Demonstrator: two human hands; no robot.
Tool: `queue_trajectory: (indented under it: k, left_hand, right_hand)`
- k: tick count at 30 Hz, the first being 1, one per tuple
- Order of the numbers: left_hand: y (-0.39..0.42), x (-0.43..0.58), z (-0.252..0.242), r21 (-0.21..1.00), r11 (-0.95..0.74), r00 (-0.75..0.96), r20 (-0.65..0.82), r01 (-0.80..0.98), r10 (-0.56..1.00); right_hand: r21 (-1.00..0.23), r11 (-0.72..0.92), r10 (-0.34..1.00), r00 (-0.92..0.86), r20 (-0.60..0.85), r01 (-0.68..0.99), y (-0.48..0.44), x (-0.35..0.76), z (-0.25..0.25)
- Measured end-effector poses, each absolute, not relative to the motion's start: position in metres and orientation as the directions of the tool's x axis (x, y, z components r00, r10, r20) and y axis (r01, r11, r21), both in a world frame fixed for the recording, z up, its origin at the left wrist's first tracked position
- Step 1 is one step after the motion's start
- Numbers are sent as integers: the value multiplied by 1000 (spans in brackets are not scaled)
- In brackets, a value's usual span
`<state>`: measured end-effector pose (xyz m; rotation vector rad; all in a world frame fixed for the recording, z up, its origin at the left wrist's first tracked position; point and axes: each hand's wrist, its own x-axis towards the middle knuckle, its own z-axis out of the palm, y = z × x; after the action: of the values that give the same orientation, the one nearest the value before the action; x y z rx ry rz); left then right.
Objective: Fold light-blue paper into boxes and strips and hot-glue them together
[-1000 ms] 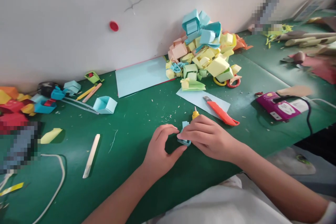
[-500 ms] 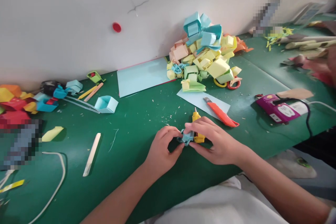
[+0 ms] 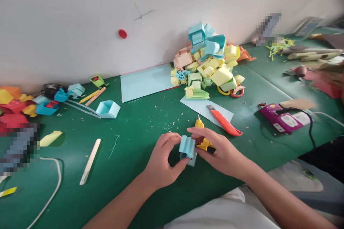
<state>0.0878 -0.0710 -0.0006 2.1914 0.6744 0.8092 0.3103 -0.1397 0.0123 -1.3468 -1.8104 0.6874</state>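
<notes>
The folded blue paper (image 3: 187, 145) is above the desk (image 3: 129, 164), toward its near edge, pinched by my left hand (image 3: 163, 161); whether my right hand (image 3: 223, 152) grips it too, I can't tell. Squeezing hard could crush its folds; a careless knuckle could knock the yellow glue gun (image 3: 199, 123).

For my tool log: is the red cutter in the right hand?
No, the red cutter lies partly on a pale blue sheet, apart from the right hand.
</notes>
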Motion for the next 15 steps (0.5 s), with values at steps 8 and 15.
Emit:
queue_trajectory:
  k: [8, 15]
  left_hand:
    - [-72, 82, 1, 762, -622, 613, 409, 179, 676]
    - [-72, 79, 2, 820, -551, 559, 387, 154, 733]
  right_hand:
    - [-683, 347, 902, -29, 431, 642, -137, 278, 0]
    - [-613, 437, 869, -134, 477, 658, -139, 270, 5]
